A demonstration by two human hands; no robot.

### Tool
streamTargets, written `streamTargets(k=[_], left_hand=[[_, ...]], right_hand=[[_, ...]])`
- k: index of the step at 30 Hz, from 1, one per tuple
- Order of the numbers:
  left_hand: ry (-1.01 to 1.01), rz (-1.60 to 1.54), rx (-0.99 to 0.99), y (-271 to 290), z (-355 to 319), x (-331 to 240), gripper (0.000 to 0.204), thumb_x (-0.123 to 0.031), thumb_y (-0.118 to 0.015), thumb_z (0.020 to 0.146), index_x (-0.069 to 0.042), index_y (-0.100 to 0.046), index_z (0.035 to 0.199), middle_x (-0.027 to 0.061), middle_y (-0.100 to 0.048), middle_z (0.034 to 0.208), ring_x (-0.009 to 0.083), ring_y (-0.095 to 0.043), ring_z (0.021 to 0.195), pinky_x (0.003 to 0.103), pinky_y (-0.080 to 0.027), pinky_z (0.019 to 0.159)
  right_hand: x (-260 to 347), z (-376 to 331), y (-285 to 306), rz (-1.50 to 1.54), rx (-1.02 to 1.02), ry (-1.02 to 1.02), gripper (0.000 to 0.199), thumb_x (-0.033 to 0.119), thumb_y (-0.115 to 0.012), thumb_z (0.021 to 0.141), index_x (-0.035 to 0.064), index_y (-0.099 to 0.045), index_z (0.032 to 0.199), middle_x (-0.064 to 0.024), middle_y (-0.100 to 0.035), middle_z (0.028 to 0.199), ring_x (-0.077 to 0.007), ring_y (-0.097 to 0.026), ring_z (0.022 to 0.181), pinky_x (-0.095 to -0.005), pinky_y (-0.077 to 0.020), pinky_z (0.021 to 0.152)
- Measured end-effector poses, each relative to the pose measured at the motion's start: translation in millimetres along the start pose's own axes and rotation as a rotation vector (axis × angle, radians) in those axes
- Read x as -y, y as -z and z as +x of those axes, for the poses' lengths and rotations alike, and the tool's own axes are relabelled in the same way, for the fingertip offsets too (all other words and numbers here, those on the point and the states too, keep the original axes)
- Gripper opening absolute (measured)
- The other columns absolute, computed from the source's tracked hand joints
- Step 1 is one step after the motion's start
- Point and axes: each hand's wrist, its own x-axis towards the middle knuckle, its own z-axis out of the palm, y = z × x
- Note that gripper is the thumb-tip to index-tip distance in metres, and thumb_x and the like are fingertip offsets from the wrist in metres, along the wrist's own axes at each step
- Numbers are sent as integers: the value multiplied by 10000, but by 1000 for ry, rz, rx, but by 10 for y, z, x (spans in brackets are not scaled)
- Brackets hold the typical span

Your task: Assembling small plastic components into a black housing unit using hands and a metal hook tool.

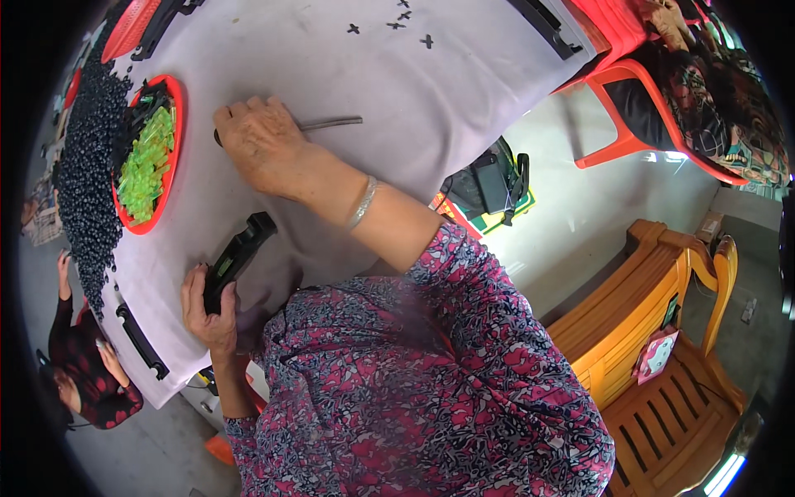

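Observation:
My left hand (pixel 210 313) is closed around one end of a black plastic spirit level body (pixel 240 253) with a small green vial in its side. It is held tilted at the near edge of the cloth-covered table. Further forward, my right hand (pixel 263 142) forms a fist over the cloth. From under its wrist side sticks out a thin grey metal rod (pixel 335 123), and a dark end shows at the other side of the fist. The hand hides the middle of this tool. Left of my right hand, a red tray (pixel 180 124) holds lime-green vials (pixel 145 170) and black parts.
A heap of small black pieces (pixel 87 166) spreads along the table's left side. More black level bodies (pixel 142 341) lie near the edges. Several black cross-shaped pieces (pixel 396 25) sit at the far side. Red chair (pixel 604 149) and wooden bench (pixel 629 306) stand right; other people sit nearby.

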Motion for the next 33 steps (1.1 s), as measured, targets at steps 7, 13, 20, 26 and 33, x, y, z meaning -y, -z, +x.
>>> streamTargets(k=[7, 13, 20, 26, 33], left_hand=[[-23, -1, 6, 1, 14, -13, 457, -46, -776, 862, 34, -645, 1292, 193, -654, 1217, 338, -641, 1113, 397, -506, 975], [-24, 12, 11, 3, 20, -56, 453, -43, -770, 864, 35, -644, 1292, 198, -655, 1223, 343, -638, 1121, 402, -503, 982], [-5, 9, 9, 7, 27, -62, 462, -32, -771, 846, 27, -651, 1288, 196, -659, 1214, 342, -642, 1129, 401, -503, 986], [-18, 17, -28, 26, 1, -36, 462, -23, -783, 814, 34, -665, 1258, 194, -665, 1200, 336, -651, 1110, 393, -506, 983], [-41, 2, -60, 40, 61, -84, 455, -100, -851, 729, 17, -702, 1143, 178, -687, 1153, 359, -654, 1093, 403, -507, 986]], right_hand=[[-28, 25, -23, 35, 37, -1, 335, 50, -709, 758, -7, -639, 1081, -189, -649, 1085, -338, -592, 1069, -458, -434, 962], [-34, -10, 20, 17, 17, 1, 267, 81, -714, 769, 75, -680, 1035, -161, -646, 1072, -331, -587, 1065, -470, -427, 927], [-33, -10, -46, -78, -9, -19, 242, 136, -726, 777, 90, -700, 1013, -150, -667, 1061, -314, -612, 1044, -451, -439, 910], [-1, -2, 37, -65, -27, -78, 210, 143, -702, 786, 91, -710, 990, -150, -681, 1018, -299, -651, 960, -425, -498, 827], [34, 15, 204, -114, -92, 9, 101, 136, -625, 918, 69, -685, 964, -194, -706, 802, -390, -712, 763, -506, -549, 633]])
